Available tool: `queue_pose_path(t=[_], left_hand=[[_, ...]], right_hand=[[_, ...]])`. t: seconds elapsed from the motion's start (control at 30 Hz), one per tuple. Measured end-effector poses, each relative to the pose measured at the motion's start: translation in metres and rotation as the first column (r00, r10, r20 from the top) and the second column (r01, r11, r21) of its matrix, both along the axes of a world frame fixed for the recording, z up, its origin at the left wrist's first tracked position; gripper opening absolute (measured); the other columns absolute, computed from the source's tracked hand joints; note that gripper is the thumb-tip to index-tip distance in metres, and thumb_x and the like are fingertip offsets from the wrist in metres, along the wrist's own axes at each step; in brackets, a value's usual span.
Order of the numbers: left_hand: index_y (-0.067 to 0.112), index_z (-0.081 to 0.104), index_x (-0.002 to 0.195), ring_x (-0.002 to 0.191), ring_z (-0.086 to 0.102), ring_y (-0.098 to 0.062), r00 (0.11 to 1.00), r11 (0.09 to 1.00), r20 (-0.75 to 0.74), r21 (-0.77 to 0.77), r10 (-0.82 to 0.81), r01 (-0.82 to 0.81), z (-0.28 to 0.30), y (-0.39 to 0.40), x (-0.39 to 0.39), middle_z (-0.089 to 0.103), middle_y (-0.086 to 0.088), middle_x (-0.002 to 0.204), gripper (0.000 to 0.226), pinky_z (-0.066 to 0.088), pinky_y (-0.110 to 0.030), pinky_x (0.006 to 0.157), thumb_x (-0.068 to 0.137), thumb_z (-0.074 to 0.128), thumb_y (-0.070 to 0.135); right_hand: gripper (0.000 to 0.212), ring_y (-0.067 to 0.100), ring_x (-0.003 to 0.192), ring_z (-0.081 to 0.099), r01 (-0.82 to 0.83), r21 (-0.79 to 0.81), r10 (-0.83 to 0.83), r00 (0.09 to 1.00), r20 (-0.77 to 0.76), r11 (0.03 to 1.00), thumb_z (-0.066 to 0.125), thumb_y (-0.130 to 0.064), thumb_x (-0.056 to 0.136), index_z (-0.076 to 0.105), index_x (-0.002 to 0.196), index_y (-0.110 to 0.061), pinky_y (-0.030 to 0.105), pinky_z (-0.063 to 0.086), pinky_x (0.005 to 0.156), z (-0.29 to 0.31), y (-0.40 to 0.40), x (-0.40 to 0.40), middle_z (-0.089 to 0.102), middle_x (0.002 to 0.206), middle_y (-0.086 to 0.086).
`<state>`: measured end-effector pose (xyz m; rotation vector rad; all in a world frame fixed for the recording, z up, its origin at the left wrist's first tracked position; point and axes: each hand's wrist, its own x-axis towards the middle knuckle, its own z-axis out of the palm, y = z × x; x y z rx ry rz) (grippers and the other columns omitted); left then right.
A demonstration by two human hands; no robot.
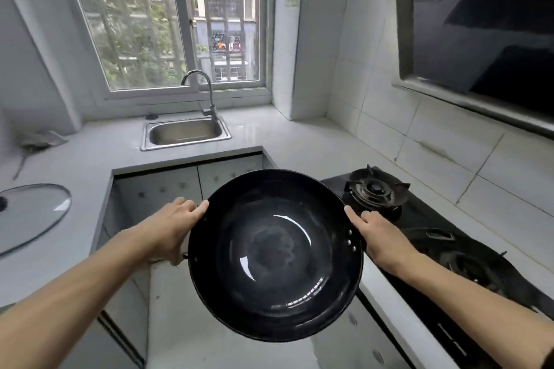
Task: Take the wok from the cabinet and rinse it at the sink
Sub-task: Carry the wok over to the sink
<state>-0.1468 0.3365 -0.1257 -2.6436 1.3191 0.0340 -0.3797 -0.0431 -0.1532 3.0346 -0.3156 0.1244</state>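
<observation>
A black round wok (274,255) hangs in the air in front of me, tilted so its shiny inside faces me. My left hand (174,229) grips its left rim, thumb over the edge. My right hand (379,237) grips the right rim beside three rivets. The steel sink (186,132) lies further ahead in the counter under the window, with a curved tap (207,96) behind it. No water is running. The cabinet doors (180,186) under the counter stand between the wok and the sink.
A black gas hob (377,192) with two burners runs along the right counter, close to my right hand. A glass lid (30,213) lies on the left counter. A dark range hood (485,24) hangs at the upper right. Floor lies below the wok.
</observation>
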Motion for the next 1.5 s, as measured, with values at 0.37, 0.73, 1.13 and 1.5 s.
queue_pose_path(t=[0.37, 0.73, 1.13, 1.5], left_hand=[[0.017, -0.003, 0.153, 0.115, 0.032, -0.017, 0.990, 0.990, -0.034, 0.033, 0.136, -0.135, 0.011, -0.006, 0.118, 0.041, 0.001, 0.127, 0.132, 0.036, -0.026, 0.101, 0.057, 0.086, 0.035], [0.023, -0.009, 0.154, 0.120, 0.029, -0.017, 0.954, 0.959, -0.094, 0.025, 0.284, -0.283, 0.017, 0.003, 0.241, 0.036, 0.002, 0.134, 0.137, 0.036, -0.030, 0.105, 0.056, 0.085, 0.042], [0.026, 0.000, 0.151, 0.108, 0.031, -0.013, 0.964, 0.968, -0.103, -0.028, 0.244, -0.248, -0.030, 0.036, 0.422, 0.041, 0.007, 0.119, 0.129, 0.043, -0.029, 0.096, 0.055, 0.081, 0.055], [0.023, 0.003, 0.151, 0.107, 0.032, -0.014, 0.959, 0.965, -0.123, -0.029, 0.256, -0.261, -0.033, 0.069, 0.552, 0.043, 0.006, 0.116, 0.121, 0.040, -0.025, 0.095, 0.061, 0.080, 0.045]], right_hand=[[0.090, 0.020, 0.093, 0.042, -0.111, 0.080, 0.108, 0.993, 0.041, 0.991, 0.046, 0.009, 0.076, 0.014, 0.152, -0.026, 0.031, 0.044, 0.074, 0.000, -0.022, 0.170, 0.044, 0.094, 0.001], [0.084, 0.020, 0.089, 0.042, -0.218, 0.084, 0.217, 0.976, 0.018, 0.972, 0.047, 0.005, 0.080, 0.014, 0.152, -0.024, 0.030, 0.043, 0.070, 0.014, -0.032, 0.341, 0.046, 0.099, 0.005], [0.088, 0.016, 0.084, 0.036, -0.199, 0.063, 0.202, 0.979, -0.037, 0.978, 0.052, 0.005, 0.080, 0.014, 0.153, -0.027, 0.027, 0.034, 0.067, -0.001, 0.001, 0.518, 0.038, 0.095, -0.002], [0.092, 0.021, 0.089, 0.043, -0.236, 0.063, 0.241, 0.966, -0.090, 0.970, 0.052, 0.004, 0.078, 0.013, 0.154, -0.028, 0.036, 0.048, 0.073, -0.011, 0.023, 0.659, 0.045, 0.094, 0.002]])
